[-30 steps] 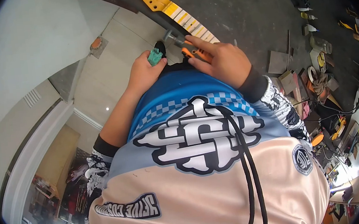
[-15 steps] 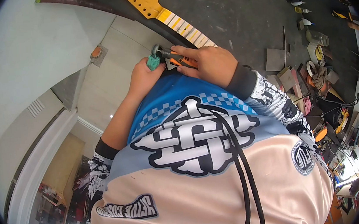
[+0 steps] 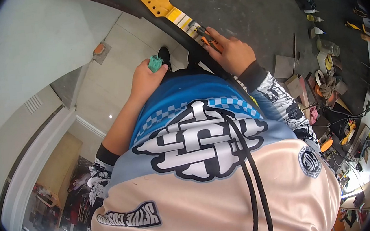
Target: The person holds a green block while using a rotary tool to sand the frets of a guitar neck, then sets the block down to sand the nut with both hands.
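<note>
A guitar neck lies on the dark bench, its amber headstock at the top and pale and yellow strips along the fretboard. Over that fretboard is my right hand, closed round orange-and-black pliers. The pliers' dark head sits at the fretboard; whether it touches a fret is too small to tell. My left hand is away from the bench, above the floor, with its fingers closed on a small green lump whose kind I cannot make out. Part of the neck is hidden behind my right hand.
The dark bench top spreads to the right. A grey flat plate, small bottles, a tape roll and cables crowd its far side. My shoes show on the tiled floor below the bench edge.
My right hand has carried the pliers up and right, from beside the green lump onto the fretboard. My left hand has shifted slightly left and still holds the lump.
</note>
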Available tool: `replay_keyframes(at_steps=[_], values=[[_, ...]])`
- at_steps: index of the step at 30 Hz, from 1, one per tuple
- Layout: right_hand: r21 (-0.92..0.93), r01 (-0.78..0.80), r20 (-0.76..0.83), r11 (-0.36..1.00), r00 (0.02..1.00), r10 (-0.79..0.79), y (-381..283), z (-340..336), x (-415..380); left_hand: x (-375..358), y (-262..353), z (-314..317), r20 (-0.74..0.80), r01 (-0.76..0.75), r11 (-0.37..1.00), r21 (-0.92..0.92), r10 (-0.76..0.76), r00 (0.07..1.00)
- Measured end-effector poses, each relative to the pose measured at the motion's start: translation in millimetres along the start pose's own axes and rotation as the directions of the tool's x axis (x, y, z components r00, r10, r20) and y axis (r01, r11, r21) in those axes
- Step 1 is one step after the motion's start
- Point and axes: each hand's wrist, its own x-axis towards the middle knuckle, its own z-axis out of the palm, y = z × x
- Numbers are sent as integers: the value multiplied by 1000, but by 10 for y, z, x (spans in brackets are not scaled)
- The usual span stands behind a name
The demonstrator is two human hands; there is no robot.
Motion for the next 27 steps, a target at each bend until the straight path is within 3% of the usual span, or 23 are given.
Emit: replay_keyframes(at_steps=[9, 24, 27], values=[[-21, 118, -36, 993, 992, -119, -42, 156, -115, 22, -42, 18, -26, -49, 999, 11, 50, 998], [43, -59, -150, 997, 987, 65, 167, 116, 63, 31, -78, 15, -33, -61, 997, 45, 62, 998], [70, -69, -123, 995, 989, 77, 74, 4, -37, 45, -30, -18, 33, -5, 1000, 2, 5, 999]])
